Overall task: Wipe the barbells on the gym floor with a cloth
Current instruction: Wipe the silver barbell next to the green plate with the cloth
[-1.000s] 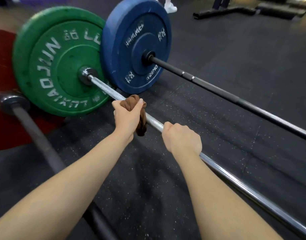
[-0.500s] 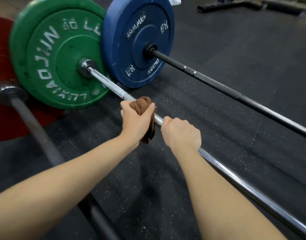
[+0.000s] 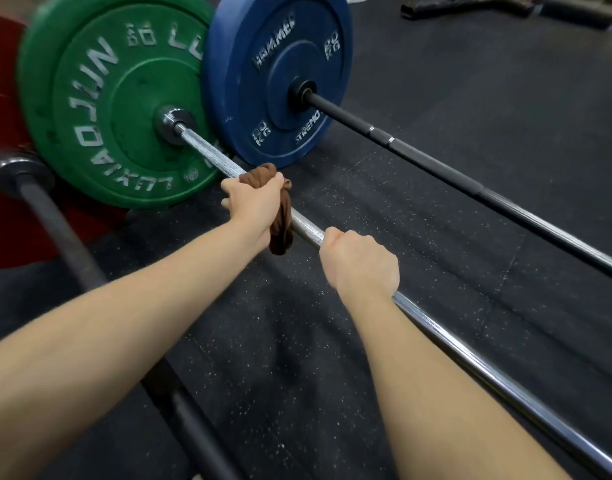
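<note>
A silver barbell bar (image 3: 470, 362) runs from a green plate (image 3: 100, 98) at the upper left down to the lower right. My left hand (image 3: 254, 202) grips a brown cloth (image 3: 280, 223) wrapped round this bar, a short way from the green plate. My right hand (image 3: 361, 263) grips the bare bar just to the right of the cloth. A black barbell bar (image 3: 453, 181) with a blue plate (image 3: 276, 77) lies behind. A third dark bar (image 3: 65, 237) lies at the left, partly hidden under my left forearm.
The floor is black speckled rubber (image 3: 332, 358), with a red mat (image 3: 6, 216) under the plates at the left. Dark gym equipment (image 3: 505, 8) lies at the top right.
My left hand and the cloth slid down the silver bar toward my right hand, then back up toward the green plate. My right hand kept its grip.
</note>
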### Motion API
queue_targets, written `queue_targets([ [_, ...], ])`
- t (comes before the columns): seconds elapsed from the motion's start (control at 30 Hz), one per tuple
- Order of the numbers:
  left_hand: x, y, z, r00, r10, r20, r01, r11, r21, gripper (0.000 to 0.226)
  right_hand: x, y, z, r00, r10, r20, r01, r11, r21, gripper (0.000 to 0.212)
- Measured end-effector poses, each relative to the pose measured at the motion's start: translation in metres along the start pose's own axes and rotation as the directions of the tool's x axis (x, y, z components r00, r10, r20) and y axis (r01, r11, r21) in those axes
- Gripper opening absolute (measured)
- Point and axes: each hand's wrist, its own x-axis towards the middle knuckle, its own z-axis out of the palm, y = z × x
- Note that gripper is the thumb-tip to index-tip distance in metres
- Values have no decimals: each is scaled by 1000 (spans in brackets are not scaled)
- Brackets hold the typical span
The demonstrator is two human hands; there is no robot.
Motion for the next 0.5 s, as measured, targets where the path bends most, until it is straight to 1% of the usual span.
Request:
queue_targets([
  [0.1,22,7,-6,999,-25,-33,22,995,-102,78,0,1,2,1000,-1,-13,1,1000,10,36],
  [0.17,55,-6,-5,998,-41,-45,33,985,-167,81,1,1,2,1000,11,-22,-10,1000,23,33],
  [0.2,56,-5,-5,997,-44,-57,32,982,-186,76,1,1,2,1000,12,-29,-11,1000,28,32],
  [0.27,16,15,-7,997,-34,-74,21,984,-176,63,0,1,2,999,15,-42,-13,999,37,27],
  [0.33,-6,16,-3,999,-7,-52,0,991,-136,51,-1,0,3,998,24,-51,-21,999,43,23],
  [0.43,-25,-3,0,1000,6,4,-6,999,-44,44,1,-1,3,998,38,-46,-36,998,57,23],
  [0.5,-33,-11,-1,999,11,41,-10,999,-32,43,1,0,4,998,49,-44,-46,997,65,24],
])
